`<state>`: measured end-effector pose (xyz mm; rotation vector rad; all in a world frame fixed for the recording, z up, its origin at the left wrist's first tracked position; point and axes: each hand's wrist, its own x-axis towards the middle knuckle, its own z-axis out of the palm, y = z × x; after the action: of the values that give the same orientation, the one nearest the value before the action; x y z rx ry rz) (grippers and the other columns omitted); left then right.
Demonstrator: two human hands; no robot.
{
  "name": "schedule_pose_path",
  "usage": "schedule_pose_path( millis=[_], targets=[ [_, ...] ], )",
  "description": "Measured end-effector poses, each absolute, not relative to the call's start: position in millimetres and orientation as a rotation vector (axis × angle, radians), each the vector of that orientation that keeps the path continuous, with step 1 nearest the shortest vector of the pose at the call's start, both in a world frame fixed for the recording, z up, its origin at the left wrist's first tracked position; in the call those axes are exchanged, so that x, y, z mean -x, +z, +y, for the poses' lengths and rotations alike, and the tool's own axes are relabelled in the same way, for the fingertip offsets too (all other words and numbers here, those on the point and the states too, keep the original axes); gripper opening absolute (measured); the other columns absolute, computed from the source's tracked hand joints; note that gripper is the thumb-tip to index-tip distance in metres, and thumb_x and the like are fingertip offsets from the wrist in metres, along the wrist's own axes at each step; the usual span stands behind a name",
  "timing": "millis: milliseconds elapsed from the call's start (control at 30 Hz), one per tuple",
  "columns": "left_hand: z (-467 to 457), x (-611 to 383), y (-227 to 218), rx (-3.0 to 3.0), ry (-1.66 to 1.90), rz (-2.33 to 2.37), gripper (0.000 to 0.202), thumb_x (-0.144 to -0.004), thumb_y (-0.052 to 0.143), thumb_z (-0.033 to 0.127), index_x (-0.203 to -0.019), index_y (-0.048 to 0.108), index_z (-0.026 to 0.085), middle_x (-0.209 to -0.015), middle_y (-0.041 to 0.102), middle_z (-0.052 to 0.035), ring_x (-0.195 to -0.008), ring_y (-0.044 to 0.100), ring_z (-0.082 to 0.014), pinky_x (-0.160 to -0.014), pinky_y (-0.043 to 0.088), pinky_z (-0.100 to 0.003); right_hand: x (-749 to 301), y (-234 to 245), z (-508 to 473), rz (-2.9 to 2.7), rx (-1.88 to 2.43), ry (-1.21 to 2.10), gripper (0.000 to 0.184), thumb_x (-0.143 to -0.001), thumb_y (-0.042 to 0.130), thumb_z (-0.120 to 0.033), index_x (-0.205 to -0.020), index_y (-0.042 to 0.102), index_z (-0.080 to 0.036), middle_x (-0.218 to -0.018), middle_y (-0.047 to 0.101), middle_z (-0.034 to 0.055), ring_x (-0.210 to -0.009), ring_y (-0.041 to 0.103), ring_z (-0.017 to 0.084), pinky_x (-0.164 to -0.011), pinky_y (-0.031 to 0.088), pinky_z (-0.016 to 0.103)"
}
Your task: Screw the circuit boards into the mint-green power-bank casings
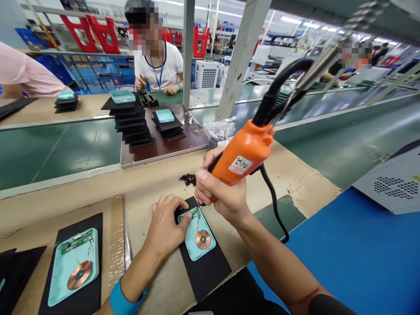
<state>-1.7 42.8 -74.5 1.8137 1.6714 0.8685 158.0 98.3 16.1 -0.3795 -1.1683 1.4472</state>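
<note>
My right hand (223, 188) is wrapped round an orange electric screwdriver (249, 146), thumb along its body, above the work. The tool's lower end is hidden by my fingers, and a black cable runs from its top. My left hand (169, 223) grips the upper left corner of a teal plastic case (195, 251), thumb over the green circuit board (194, 213) inside it. A round copper coil (203, 239) sits in the lower part of this case, joined to the board by thin wires. Beneath the case lies a black mat (210, 278).
A second teal case (59, 280) with board and coil lies on a black mat at left. Small dark screws (188, 179) are heaped beyond my hands. Black mats (133, 124) are stacked on a brown board (193, 131). A co-worker (159, 65) sits opposite. A metal post (241, 57) rises ahead.
</note>
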Motion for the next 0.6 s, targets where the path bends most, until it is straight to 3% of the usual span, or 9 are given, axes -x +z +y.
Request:
schedule_pose_path(
  millis=[600],
  targets=[
    [41.9, -7.2, -74.2, -1.857, 0.724, 1.750, 0.007, -0.089, 0.069, 0.024, -0.084, 0.064, 0.024, -0.089, 0.069, -0.0023, -0.099, 0.057, -0.0288, -0.089, 0.031, -0.045, -155.5, -13.3, 107.0, -1.140, 0.454, 1.458, 0.032, -0.094, 0.090, -0.031, -0.094, 0.058, -0.023, -0.061, 0.048, -0.0129, -0.040, 0.040, 0.005, -0.039, 0.037, 0.020]
  ],
)
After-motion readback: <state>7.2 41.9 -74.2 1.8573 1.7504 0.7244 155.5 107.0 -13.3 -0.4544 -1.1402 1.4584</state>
